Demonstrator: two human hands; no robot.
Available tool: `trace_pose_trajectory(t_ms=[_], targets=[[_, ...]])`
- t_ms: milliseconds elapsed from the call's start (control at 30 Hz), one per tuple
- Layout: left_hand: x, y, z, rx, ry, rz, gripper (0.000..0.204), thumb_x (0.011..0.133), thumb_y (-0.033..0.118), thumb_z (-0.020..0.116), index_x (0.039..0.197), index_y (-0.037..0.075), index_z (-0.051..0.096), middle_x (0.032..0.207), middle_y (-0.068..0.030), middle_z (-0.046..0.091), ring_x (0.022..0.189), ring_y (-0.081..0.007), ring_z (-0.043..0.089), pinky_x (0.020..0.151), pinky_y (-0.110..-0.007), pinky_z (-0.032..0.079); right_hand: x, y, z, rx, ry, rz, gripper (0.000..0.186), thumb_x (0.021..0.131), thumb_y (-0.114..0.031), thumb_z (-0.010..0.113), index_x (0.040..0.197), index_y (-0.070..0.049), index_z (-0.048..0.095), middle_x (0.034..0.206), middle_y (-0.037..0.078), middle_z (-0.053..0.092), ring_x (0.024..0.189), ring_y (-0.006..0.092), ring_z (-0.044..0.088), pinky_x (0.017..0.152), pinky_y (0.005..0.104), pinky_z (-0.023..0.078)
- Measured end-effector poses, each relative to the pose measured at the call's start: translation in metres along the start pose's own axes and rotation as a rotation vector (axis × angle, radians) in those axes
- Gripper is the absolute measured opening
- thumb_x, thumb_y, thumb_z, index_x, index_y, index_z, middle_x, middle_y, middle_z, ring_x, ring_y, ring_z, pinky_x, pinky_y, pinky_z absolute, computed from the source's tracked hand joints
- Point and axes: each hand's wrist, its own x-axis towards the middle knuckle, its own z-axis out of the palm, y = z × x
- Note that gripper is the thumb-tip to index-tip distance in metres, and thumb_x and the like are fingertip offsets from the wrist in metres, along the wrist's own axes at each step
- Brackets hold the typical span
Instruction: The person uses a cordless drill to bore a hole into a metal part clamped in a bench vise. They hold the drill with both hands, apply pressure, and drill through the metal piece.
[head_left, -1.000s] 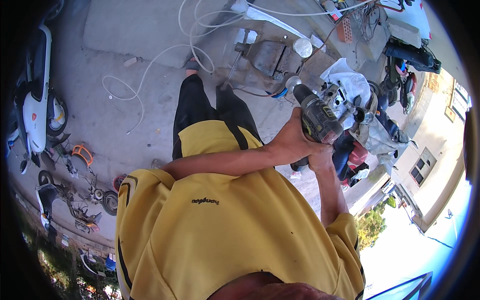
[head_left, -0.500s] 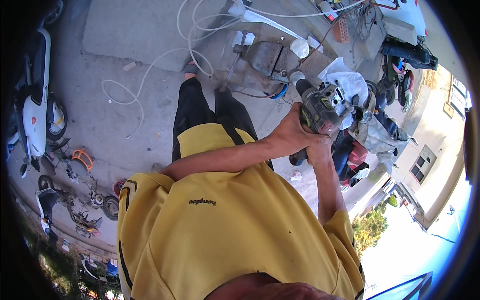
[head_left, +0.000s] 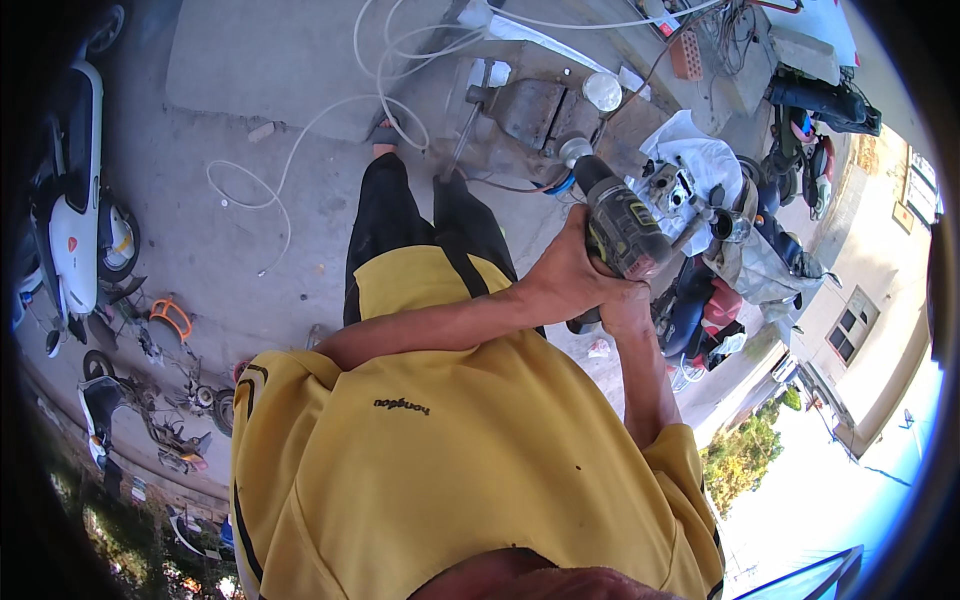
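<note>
A dark cordless drill (head_left: 628, 236) is gripped by both my hands, its front end tilted up and left toward the bench vise. My left hand (head_left: 570, 265) wraps around the near side of the drill body. My right hand (head_left: 627, 308) is closed around the handle area, partly hidden behind the left. A round silvery piece (head_left: 573, 149) is at the drill's front end, close to the grey bench vise (head_left: 528, 113); whether they touch I cannot tell. Just beyond stands a round whitish container (head_left: 602, 92). Right of the drill, metal parts (head_left: 668, 188) lie on a white sheet (head_left: 705, 150).
A pale hose (head_left: 285, 185) loops over the concrete floor. To the left stands a white scooter (head_left: 75, 200), with motorcycle parts (head_left: 180, 420) below it. A perforated brick (head_left: 686, 55) and a dark tangle of cables (head_left: 735, 45) lie at the upper right.
The drill and both my hands have shifted slightly left and toward me. Its silvery front end now sits nearer the vise. My grip stays the same.
</note>
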Motion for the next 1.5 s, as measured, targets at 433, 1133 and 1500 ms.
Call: trace_pose_trajectory(t_ms=[433, 1133, 1500], targets=[[0.005, 0.004, -0.004, -0.034, 0.002, 0.017, 0.097, 0.062, 0.022, 0.091, 0.133, -0.006, 0.030, 0.118, -0.0129, 0.053, 0.113, -0.0190, 0.053, 0.100, -0.032, 0.045, 0.007, -0.001, 0.002, -0.024, -0.026, 0.046, 0.038, 0.086, -0.007, 0.073, 0.120, -0.002, 0.058, 0.112, 0.007, 0.064, 0.101, 0.0179, 0.061, 0.089, 0.0337, 0.050], [0.001, 0.010, -0.006, -0.102, 0.002, 0.004, 0.097, 0.061, 0.019, 0.090, 0.133, -0.005, 0.031, 0.118, -0.0115, 0.053, 0.112, -0.0187, 0.054, 0.099, -0.033, 0.045, 0.005, 0.011, -0.005, -0.046, 0.003, 0.082, 0.038, 0.085, -0.009, 0.075, 0.120, -0.003, 0.062, 0.115, 0.005, 0.063, 0.100, 0.0160, 0.058, 0.088, 0.0327, 0.049], [0.001, 0.010, -0.007, -0.100, 0.004, 0.014, 0.096, 0.062, 0.020, 0.090, 0.133, -0.005, 0.031, 0.119, -0.0116, 0.053, 0.112, -0.0184, 0.054, 0.099, -0.032, 0.046, 0.005, -0.004, 0.004, 0.010, -0.013, 0.042, 0.039, 0.084, -0.008, 0.076, 0.120, -0.004, 0.062, 0.113, 0.005, 0.064, 0.100, 0.0169, 0.060, 0.088, 0.0320, 0.049]])
